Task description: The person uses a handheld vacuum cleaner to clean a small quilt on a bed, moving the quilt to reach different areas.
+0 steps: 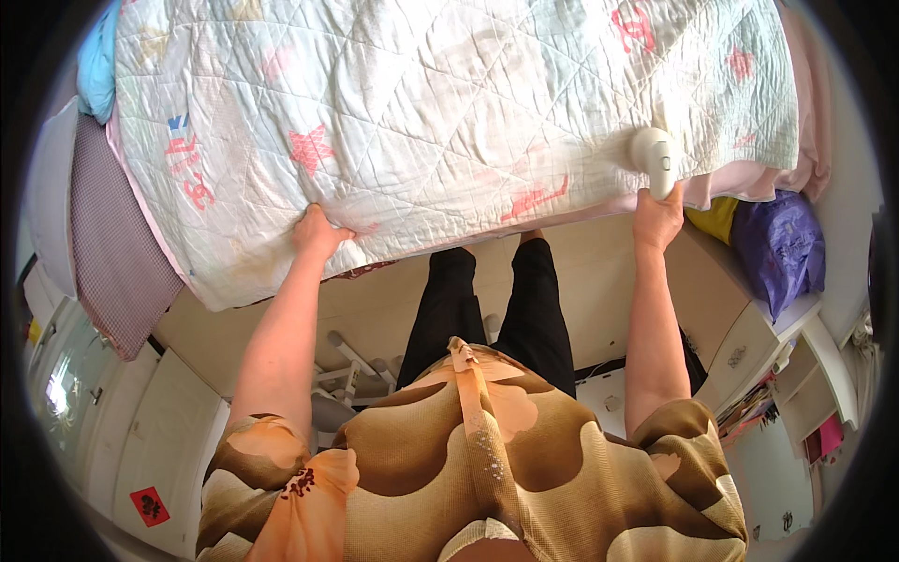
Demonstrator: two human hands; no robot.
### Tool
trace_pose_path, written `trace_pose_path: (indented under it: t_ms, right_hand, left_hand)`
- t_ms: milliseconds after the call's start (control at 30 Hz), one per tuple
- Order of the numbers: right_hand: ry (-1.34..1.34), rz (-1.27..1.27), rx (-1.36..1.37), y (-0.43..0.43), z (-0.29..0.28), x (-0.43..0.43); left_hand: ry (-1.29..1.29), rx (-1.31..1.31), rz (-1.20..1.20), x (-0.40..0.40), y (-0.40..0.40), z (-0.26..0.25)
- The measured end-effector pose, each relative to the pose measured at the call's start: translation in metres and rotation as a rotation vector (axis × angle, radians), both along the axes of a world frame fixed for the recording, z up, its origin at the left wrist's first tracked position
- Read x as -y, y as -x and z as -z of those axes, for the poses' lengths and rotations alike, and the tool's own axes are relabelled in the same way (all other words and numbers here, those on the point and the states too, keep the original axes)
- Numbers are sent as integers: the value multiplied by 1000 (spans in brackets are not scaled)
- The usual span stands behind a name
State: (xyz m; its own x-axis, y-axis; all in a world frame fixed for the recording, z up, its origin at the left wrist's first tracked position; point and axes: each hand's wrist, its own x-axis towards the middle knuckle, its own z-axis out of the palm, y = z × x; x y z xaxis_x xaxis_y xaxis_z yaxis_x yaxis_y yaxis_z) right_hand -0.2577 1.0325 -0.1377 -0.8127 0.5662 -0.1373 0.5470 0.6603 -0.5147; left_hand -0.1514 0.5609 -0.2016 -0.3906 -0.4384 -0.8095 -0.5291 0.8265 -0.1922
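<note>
A pale quilt (435,133) with stitched lines and red star prints covers the bed in front of me. My left hand (322,233) rests on the quilt near its front edge, thumb pointing right. Its fingers are foreshortened, so a grip on the cloth cannot be made out. At the right, my right hand (659,219) is closed around the handle of a white handheld appliance (659,158). The appliance's round head is over the quilt and slightly blurred; whether it touches the cloth is unclear.
A purple plastic bag (779,246) and a yellow bag (715,218) sit right of the bed. Checked cloth (126,232) hangs at the left, below a blue bundle (98,63). Grey metal tubing (351,362) stands behind my legs. White cabinets (744,351) line the right.
</note>
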Motion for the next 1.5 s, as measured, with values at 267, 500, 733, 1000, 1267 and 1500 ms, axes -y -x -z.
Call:
trace_pose_path:
  t_ms: [267, 500, 733, 1000, 1267, 1500]
  right_hand:
    - [90, -1156, 107, -36, 17, 66]
    - [95, 141, -148, 53, 17, -85]
    - [-81, -873, -50, 83, 18, -120]
    - [91, -330, 265, 126, 15, -176]
    - [106, 7, 10, 239, 5, -306]
    - [-103, -1209, 0, 230, 3, -233]
  left_hand:
    - [-143, -182, -24, 15, -23, 12]
    - [-59, -146, -36, -4, -14, 10]
    - [136, -521, -99, -84, 20, -18]
    - [-192, -726, 109, -291, 200, -65]
    - [-101, -280, 309, -352, 284, -25]
    - [3, -154, 275, -351, 295, -10]
